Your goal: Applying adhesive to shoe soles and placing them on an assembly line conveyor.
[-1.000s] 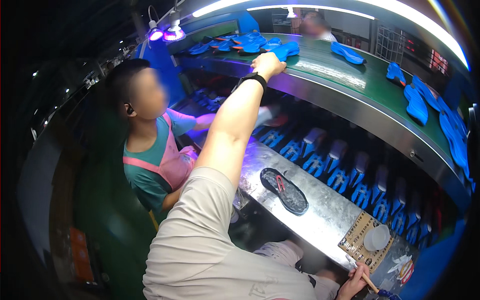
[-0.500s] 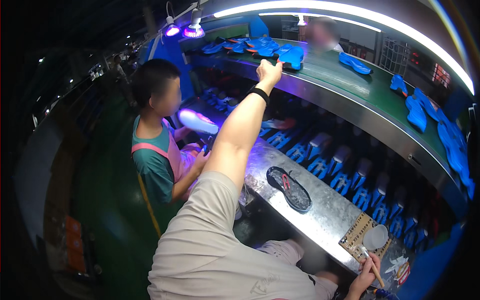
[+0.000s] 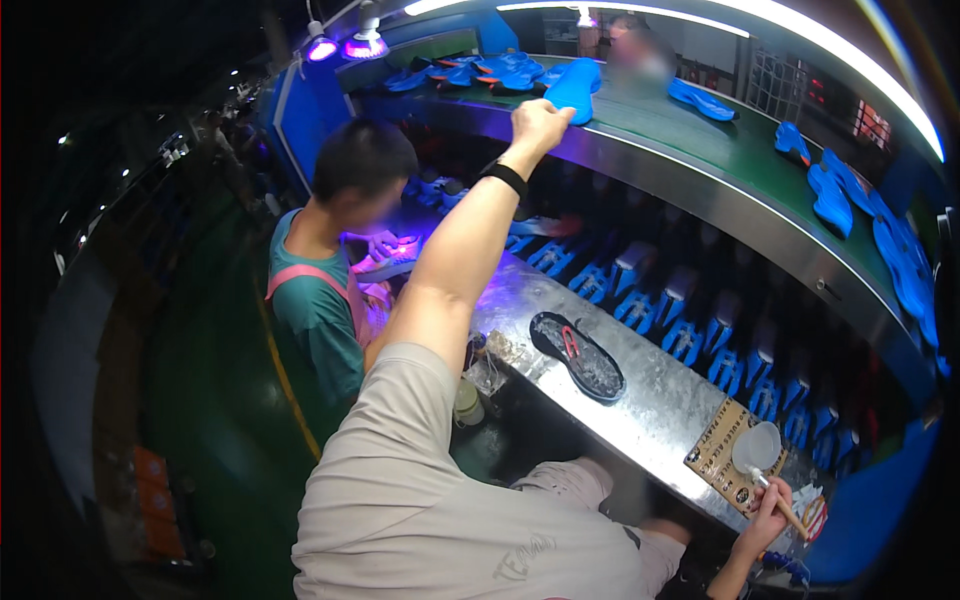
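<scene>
My left arm stretches far up to the green conveyor belt (image 3: 650,140). There my left hand (image 3: 540,124) pinches the near end of a blue insole (image 3: 576,88), which is tilted up above the belt's edge. Down at the right, a brush (image 3: 793,515) with a wooden handle is gripped in my right hand (image 3: 768,508). Its tip is at the rim of a translucent white cup (image 3: 757,446) standing on a printed cardboard piece (image 3: 716,450). On the metal bench (image 3: 650,430) lies a dark insole (image 3: 590,365), wet-looking, with a red mark on it.
More blue insoles (image 3: 510,70) lie on the belt, at the far left and along the right. Below it, several blue-and-grey shoes (image 3: 633,312) stand in rows. A co-worker (image 3: 325,290) in a green shirt handles a shoe at my left under purple lamps (image 3: 366,45).
My left hand has lifted the blue insole off the belt, tilting it up. My right hand has brought the brush to the cup's rim. The co-worker has lowered the shoe and leaned in.
</scene>
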A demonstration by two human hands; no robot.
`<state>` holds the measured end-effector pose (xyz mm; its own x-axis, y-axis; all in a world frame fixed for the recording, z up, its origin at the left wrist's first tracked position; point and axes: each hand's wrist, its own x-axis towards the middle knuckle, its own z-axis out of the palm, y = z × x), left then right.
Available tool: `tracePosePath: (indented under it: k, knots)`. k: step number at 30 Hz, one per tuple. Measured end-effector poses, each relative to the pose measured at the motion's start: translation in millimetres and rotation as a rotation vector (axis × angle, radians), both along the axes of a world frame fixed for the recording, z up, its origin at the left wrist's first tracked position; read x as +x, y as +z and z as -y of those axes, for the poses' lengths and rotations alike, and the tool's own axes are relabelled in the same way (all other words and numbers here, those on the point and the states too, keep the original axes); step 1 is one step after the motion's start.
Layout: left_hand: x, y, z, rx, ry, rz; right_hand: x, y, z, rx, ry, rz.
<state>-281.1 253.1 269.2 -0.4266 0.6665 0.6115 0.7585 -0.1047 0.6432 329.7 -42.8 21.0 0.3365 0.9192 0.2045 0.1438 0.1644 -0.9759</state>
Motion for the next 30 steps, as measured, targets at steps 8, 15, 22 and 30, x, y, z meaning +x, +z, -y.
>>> tracePosePath:
  k: [8, 15, 22, 30]
  knots:
    - [60, 0, 65, 0.679, 0.199, -0.995, 44, 8, -36, 0.086, -0.046, 0.157]
    - [171, -59, 165, 0.439, -0.102, 0.027, 72, 7, -67, -0.098, -0.106, 0.365]
    - [264, -196, 229, -0.374, -0.845, 0.881, 68, -4, -79, -0.162, -0.131, 0.534]
    - [311, -265, 308, -0.954, -1.36, 1.529, 63, -1, -66, -0.168, -0.12, 0.452]
